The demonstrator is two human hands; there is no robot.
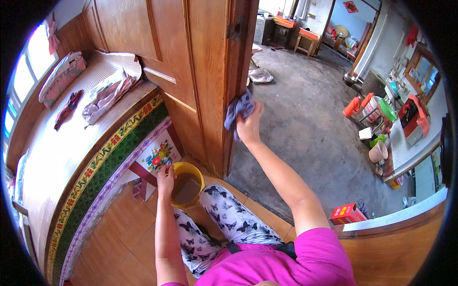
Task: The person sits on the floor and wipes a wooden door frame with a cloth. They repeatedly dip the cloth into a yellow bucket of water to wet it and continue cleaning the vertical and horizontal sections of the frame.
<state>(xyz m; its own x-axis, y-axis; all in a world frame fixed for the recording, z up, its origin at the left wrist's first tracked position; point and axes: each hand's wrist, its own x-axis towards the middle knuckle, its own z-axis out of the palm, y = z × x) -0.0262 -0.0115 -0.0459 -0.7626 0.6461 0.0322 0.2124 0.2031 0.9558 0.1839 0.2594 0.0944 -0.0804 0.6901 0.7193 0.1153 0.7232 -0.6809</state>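
Note:
With my right hand (250,125) I press a bluish-purple cloth (240,108) against the narrow edge of a brown wooden door (210,86), fingers closed over the fabric. My right arm is stretched forward. Lower down, my left hand (166,181) is closed at the left rim of a yellow bucket (201,177). Murky, brownish water (185,188) lies in the bucket, which stands on the tiled floor (119,243) just in front of my knees. The undersides of my left fingers are hidden.
On the left, a raised platform (52,138) with a patterned tile front carries folded bedding (107,97) and a dark cloth (69,109). Beyond the doorway lies a grey concrete floor (296,119). A red box (348,213), thermoses (352,107) and a table (405,143) stand right.

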